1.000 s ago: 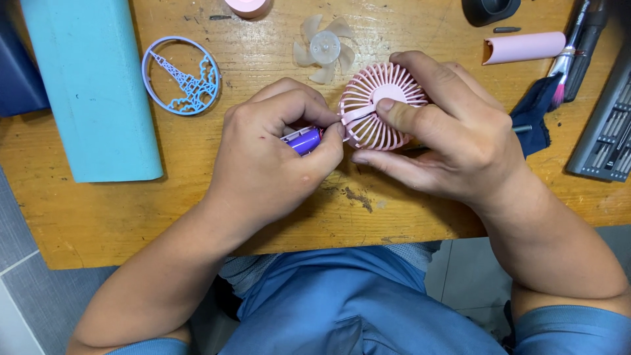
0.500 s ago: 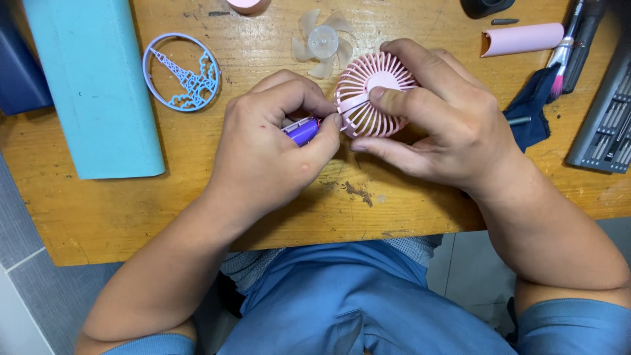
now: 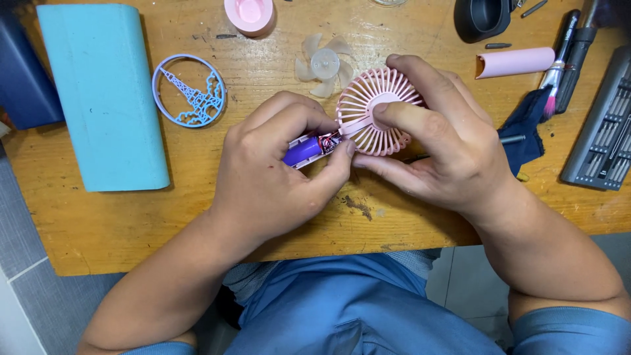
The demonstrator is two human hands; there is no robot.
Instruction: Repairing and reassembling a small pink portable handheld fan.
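Observation:
My right hand (image 3: 447,141) grips a small pink fan head (image 3: 368,118) with a ribbed round grille, thumb pressed on its hub. My left hand (image 3: 276,174) pinches the fan's opened handle, where a purple battery cell (image 3: 302,150) and red wiring show between the fingers. Both hands hold the fan just above the wooden table (image 3: 131,223). A translucent fan blade (image 3: 325,64) lies on the table just behind the grille.
A light blue box (image 3: 102,95) lies at the left, with a blue round filigree ornament (image 3: 189,90) beside it. A pink tube (image 3: 516,62), a dark cloth (image 3: 526,125), a brush, and a grey tool case (image 3: 605,128) sit at the right. A pink cap (image 3: 248,13) lies at the far edge.
Both hands have turned the fan slightly; the purple cell and its red wiring are now more exposed between my left fingers. The view has shifted a little.

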